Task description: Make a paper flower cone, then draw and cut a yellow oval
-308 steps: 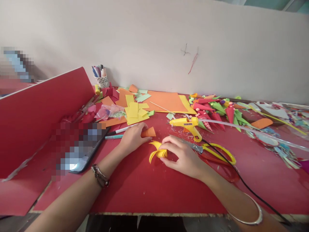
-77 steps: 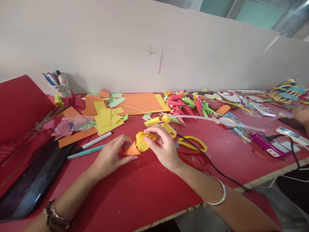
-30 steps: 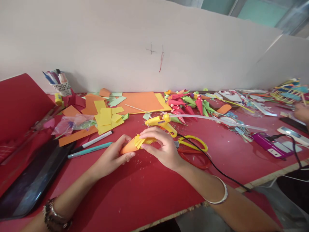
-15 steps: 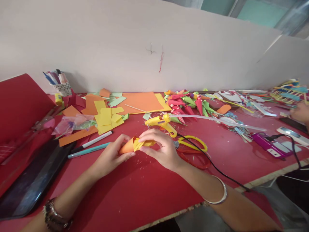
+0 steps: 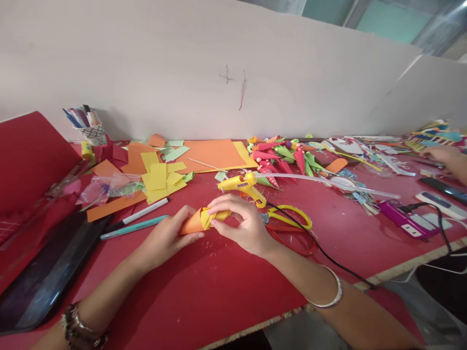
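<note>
My left hand (image 5: 166,238) is wrapped round a rolled orange paper (image 5: 192,223), near the middle of the red table. Folded yellow paper (image 5: 206,218) comes out of the roll's right end, and my right hand (image 5: 242,226) pinches it between thumb and fingers. Just behind my right hand lies a yellow glue gun (image 5: 242,185) with a long clear glue stick in its back. Scissors with yellow and red handles (image 5: 290,216) rest to the right of that hand, partly under the gun's black cord.
Yellow paper squares (image 5: 158,177), a white marker (image 5: 142,212) and a teal pen (image 5: 133,227) lie left. Red and green paper cones (image 5: 280,155) are piled at the back. A dark tray (image 5: 47,272) stands front left. Another person's hand (image 5: 441,154) is far right, behind a purple power strip (image 5: 406,221).
My hands hold nearly the same place, with the yellow paper slightly closer to the orange roll. The other person's hand at the far right has reached further left.
</note>
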{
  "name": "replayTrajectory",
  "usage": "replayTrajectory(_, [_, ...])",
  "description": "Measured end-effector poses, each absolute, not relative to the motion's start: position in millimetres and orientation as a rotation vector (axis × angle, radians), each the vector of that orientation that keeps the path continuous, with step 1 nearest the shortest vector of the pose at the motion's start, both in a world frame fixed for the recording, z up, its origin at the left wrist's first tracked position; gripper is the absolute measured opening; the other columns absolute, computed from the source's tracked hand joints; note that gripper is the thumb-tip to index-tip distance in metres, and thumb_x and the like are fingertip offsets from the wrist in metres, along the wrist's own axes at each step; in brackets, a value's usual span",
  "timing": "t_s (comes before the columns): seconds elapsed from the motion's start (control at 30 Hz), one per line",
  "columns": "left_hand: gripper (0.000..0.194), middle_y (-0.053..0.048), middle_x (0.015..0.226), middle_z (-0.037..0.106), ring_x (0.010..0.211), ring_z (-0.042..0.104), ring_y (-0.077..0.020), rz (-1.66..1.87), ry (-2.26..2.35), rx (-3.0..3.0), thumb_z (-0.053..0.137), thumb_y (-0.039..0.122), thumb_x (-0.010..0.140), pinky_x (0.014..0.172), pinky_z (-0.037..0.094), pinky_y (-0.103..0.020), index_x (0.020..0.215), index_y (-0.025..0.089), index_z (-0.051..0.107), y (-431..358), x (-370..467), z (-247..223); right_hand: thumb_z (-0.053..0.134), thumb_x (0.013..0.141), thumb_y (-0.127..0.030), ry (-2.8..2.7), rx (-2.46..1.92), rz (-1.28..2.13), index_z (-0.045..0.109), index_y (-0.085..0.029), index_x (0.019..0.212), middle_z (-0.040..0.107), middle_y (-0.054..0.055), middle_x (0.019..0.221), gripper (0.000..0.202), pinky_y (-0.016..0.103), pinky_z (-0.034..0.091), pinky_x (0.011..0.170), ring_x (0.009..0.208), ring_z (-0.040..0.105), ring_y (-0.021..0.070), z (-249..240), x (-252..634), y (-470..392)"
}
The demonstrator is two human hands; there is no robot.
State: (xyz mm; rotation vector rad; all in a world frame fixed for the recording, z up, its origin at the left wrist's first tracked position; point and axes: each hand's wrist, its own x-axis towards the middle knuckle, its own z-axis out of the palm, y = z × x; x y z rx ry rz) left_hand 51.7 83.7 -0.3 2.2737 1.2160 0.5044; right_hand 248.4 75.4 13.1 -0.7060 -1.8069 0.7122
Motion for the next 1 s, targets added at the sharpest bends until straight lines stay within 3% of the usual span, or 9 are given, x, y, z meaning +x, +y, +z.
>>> replayTrajectory(1.0, [0.033,0.002,0.057,0.051,0.046,0.043,-0.0117,0.49,1.224,2.596,0.04,0.051,0.08,0.046,0.027,-0.021,0.077,0.019,0.044,81.8,52.6,2.8,0.057,0.077,-0.02,-1.688,-0.762,0.895,0.06,-0.022,0.083,0.06,0.002,0.089,0.008,0.03,0.049,0.077,0.089,0.057,0.0142,8.9,246.6,76.5])
